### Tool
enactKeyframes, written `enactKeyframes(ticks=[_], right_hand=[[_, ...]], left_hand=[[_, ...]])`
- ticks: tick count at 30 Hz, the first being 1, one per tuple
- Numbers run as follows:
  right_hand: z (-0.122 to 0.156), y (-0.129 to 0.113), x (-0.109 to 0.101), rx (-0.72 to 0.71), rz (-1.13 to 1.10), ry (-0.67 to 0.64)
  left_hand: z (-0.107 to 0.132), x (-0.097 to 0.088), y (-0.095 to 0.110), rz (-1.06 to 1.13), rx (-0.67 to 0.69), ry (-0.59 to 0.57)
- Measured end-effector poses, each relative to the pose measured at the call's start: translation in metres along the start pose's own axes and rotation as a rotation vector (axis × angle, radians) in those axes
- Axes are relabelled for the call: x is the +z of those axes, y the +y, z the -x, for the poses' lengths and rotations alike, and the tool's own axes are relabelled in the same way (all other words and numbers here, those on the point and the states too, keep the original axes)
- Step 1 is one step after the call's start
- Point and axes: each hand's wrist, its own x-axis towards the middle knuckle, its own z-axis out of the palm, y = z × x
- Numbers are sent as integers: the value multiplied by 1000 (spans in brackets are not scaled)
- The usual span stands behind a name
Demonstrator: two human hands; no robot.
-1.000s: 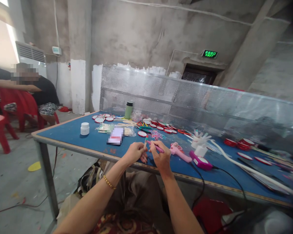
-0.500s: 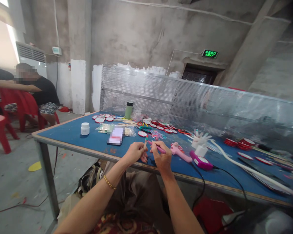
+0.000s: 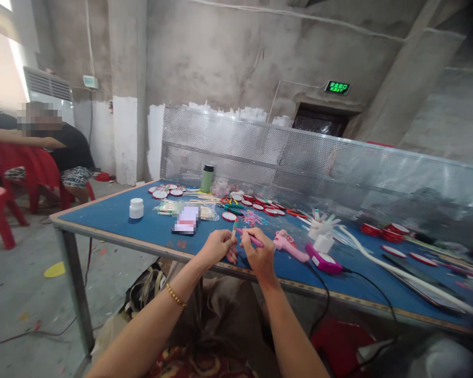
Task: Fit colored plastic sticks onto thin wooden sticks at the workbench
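Observation:
My left hand (image 3: pixel 219 245) is closed on a thin pale stick (image 3: pixel 235 227) with a green and red end, held upright at the table's front edge. A slim magenta pen (image 3: pixel 257 241) lies in the grip of my right hand (image 3: pixel 262 258), its tip pointing left, close to the stick. Whether the tip touches the stick is too small to tell. Just beyond my hands lies a round red-rimmed white disc (image 3: pixel 229 216). Right of my right hand rests a pink glue gun (image 3: pixel 289 248).
A phone (image 3: pixel 186 219), a white jar (image 3: pixel 136 208) and a green bottle (image 3: pixel 207 179) stand or lie to the left on the blue table (image 3: pixel 110 223). A purple box (image 3: pixel 324 259) with a black cable sits at right. A person (image 3: pixel 71 148) sits at far left.
The pen and my right hand have shifted very slightly left. Both hands keep the same hold, and the view has moved a little.

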Motion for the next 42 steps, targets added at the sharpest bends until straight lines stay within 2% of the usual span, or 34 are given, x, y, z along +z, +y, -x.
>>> enactKeyframes(ticks=[14, 18, 23, 32, 38, 42], right_hand=[[0, 0, 0, -3, 3, 35], [-1, 0, 0, -7, -5, -3], [1, 1, 0, 19, -10, 57], [0, -4, -1, -29, 1, -24], [1, -3, -2, -12, -13, 14], [0, -5, -1, -26, -2, -13]], left_hand=[[0, 1, 0, 19, -15, 4], [0, 1, 1, 22, -6, 9], [1, 1, 1, 33, -10, 14], [2, 2, 2, 29, 7, 20], [1, 1, 0, 33, 3, 18], [1, 1, 0, 13, 16, 14]])
